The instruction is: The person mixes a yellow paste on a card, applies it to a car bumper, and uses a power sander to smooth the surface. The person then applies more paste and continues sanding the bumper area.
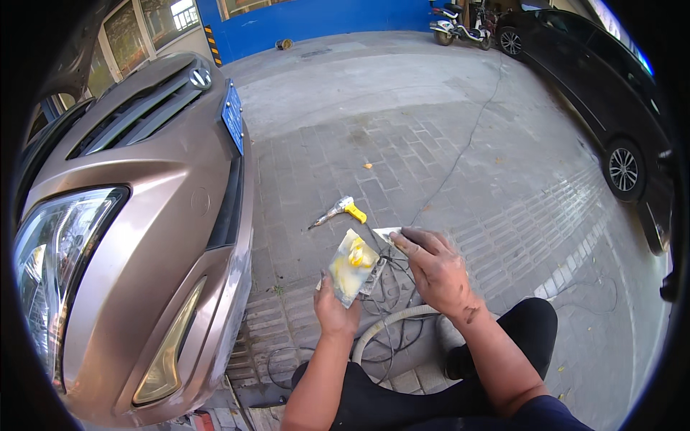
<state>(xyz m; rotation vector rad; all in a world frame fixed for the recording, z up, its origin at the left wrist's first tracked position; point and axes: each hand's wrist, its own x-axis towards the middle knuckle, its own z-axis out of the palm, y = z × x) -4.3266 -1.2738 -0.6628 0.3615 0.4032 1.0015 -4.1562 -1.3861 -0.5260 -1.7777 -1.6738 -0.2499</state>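
Observation:
In front of my lap, my left hand (pixel 336 310) is closed on a flat, pale mixing board (pixel 348 279), held tilted. Yellow putty (pixel 357 253) sits in a lump near the board's upper right, with paler smears around it. My right hand (pixel 437 271), its fingers dusty and dark, grips a small whitish putty spreader (pixel 385 233) just right of the board. Spreader and board look slightly apart. To my left stands the bronze front bumper (pixel 169 208) of a car, with dull, whitish patches along its lower edge.
A hot-air gun (pixel 343 210) with a yellow handle lies on the paving beyond my hands. Cables and a pale hose (pixel 388 321) loop below them. A black car (pixel 596 79) stands at the right, a white scooter (pixel 460 30) at the back, before a blue wall (pixel 309 20).

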